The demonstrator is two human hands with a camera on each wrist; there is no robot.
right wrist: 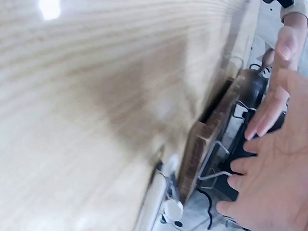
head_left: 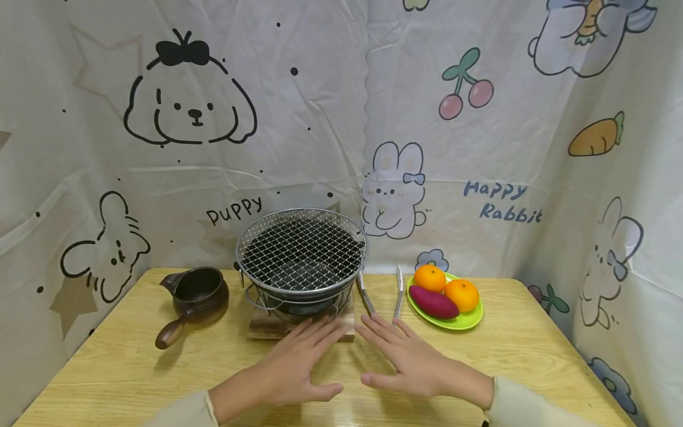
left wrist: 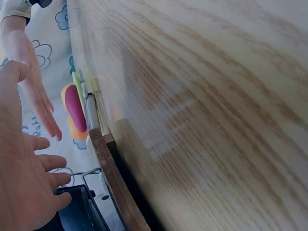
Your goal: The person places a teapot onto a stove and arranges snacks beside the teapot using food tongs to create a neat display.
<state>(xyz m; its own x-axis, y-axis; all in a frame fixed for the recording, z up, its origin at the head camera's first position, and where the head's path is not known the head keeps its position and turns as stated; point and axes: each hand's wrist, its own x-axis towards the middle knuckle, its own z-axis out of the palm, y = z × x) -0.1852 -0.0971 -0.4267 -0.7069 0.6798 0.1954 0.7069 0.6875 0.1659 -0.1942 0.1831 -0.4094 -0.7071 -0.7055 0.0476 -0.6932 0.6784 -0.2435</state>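
Both hands lie flat with fingers spread in the lower middle of the head view, holding nothing: the left hand (head_left: 296,367) points its fingertips at the wooden board (head_left: 267,328) under the grill (head_left: 301,255), just above it in the frame. The right hand (head_left: 411,362) is nearer the tongs (head_left: 381,293) (its fingertips reach their near ends, contact unclear), whose long axis runs up the frame away from the person, between the grill and the green plate (head_left: 469,322), on the desk (head_left: 128,367)
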